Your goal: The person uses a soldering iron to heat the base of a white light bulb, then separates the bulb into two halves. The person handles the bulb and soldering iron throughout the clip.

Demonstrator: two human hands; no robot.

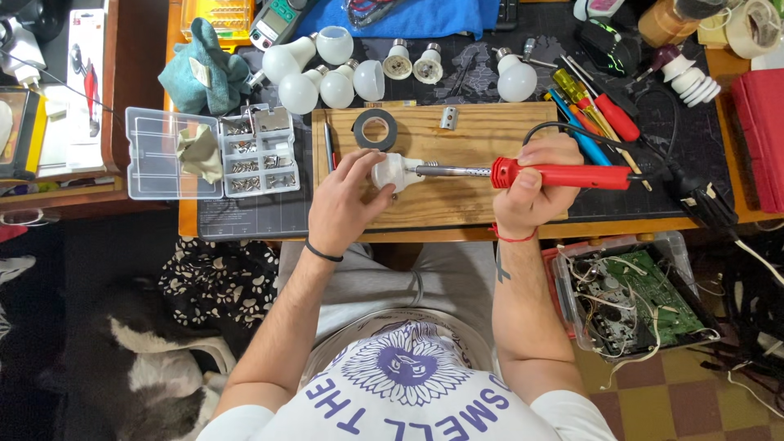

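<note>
Nearest, low in the frame, are the person's lap and white shirt. Above them, the left hand (343,204) steadies a small white bulb base (389,172) on the wooden board (457,208) at the frame's centre, fingers curled around it from the left. The right hand (535,184) is closed around the red handle of a soldering iron (523,173). The iron lies with its long axis running left to right, metal tip pointing left and touching the bulb base. The iron looks stiff and light, hot at the tip, so the handle is the place to hold; the base looks light, hard and easily cracked. Beyond lie a roll of black tape (376,128), then white bulbs (327,77) and screwdrivers (600,114) on the table (457,49).
</note>
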